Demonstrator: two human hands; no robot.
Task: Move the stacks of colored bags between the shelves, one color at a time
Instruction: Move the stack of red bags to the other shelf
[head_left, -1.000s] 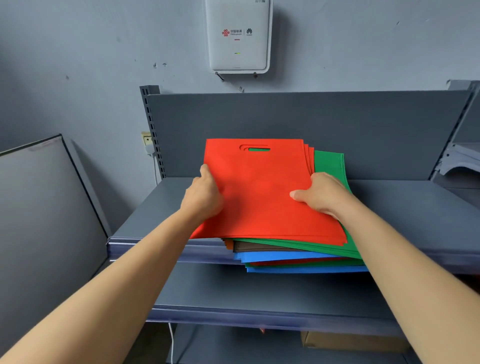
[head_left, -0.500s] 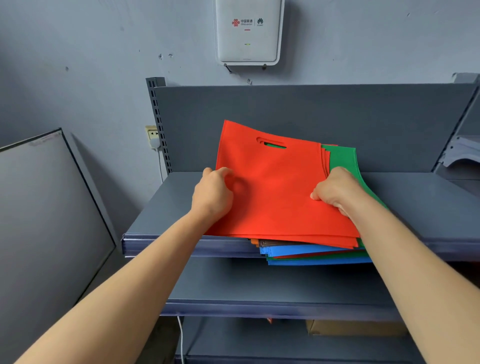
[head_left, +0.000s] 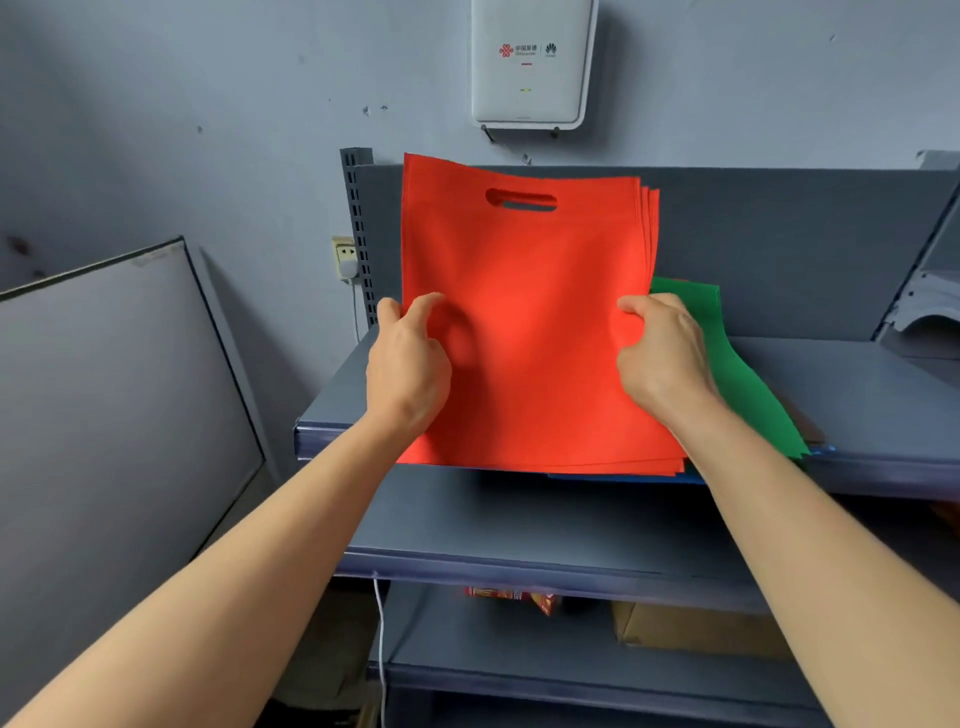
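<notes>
Left hand (head_left: 408, 364): gripping the red bags (head_left: 524, 322) at their left edge.
Right hand (head_left: 662, 353): clenching the right edge.
Stack: tilting upright, handles topmost, lifting above the green bags (head_left: 727, 364).

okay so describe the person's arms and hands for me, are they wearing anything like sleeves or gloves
Both forearms are bare to the frame's edge: no sleeves in view. The left hand and right hand have no gloves, and no rings, watch or bracelets are visible.
</notes>
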